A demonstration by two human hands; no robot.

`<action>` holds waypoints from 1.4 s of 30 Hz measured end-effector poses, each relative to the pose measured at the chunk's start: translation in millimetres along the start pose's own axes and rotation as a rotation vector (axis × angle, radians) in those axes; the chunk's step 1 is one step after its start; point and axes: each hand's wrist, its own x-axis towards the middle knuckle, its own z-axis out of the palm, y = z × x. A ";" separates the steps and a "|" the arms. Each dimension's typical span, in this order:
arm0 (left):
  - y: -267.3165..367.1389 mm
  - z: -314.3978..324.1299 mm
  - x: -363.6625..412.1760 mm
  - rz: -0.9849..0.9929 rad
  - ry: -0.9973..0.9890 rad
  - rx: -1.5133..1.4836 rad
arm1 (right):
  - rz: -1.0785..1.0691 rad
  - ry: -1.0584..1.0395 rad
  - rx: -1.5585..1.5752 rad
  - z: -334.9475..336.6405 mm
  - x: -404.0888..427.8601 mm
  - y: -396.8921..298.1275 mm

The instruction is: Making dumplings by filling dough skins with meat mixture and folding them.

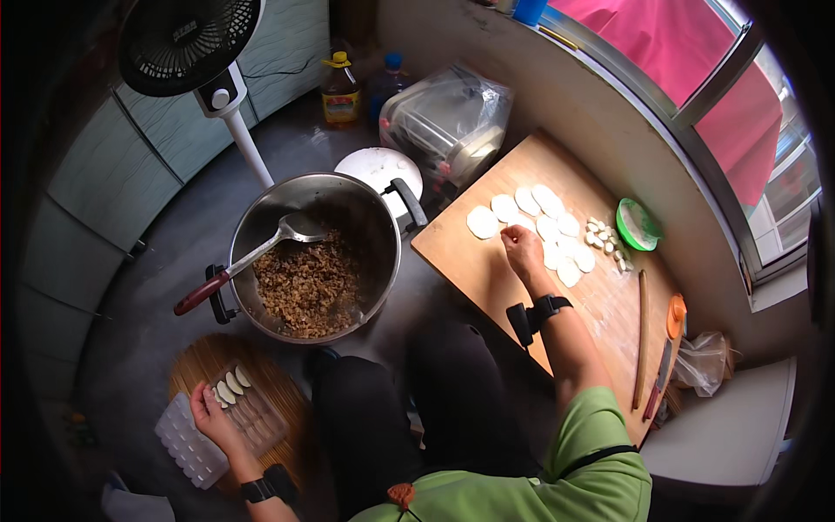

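My left hand [214, 417] is over a clear plastic dumpling tray [274, 408]. Its fingertips are beside the nearest of several folded white dumplings [226, 393] lined up at the tray's far end; whether they grip one is unclear. On the wooden board to my right, several round dough wrappers [483, 222] lie spread and partly overlapping under bright light. My right hand [524, 251] is above the wrappers' near edge with fingers curled, and what is under its fingertips is hidden. A deep steel pot [385, 287] of crumbly brown filling [306, 287] stands between the hands, a red-handled metal spatula [251, 256] inside.
Small dough pieces [603, 236], a green bowl [634, 228] of white powder, a rolling pin [642, 339] and a knife [659, 378] are on the cutting board [496, 293]. A pedestal fan [238, 124] stands behind the pot. A translucent ridged lid or tray [189, 444] lies left.
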 end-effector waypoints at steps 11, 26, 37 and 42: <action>40.0 57.1 -20.4 0.106 -0.141 0.046 | -0.275 0.082 -0.236 34.9 69.4 -8.2; 95.2 119.9 -34.4 -0.066 -0.300 -0.327 | -0.451 0.109 0.219 23.0 51.7 -27.0; 144.8 217.5 -23.5 -0.537 -0.855 -0.944 | -0.575 -0.662 0.698 -17.9 -36.4 -236.2; 140.6 222.9 -27.8 -0.710 -0.908 -1.037 | -0.672 -0.722 0.460 31.9 -62.1 -279.5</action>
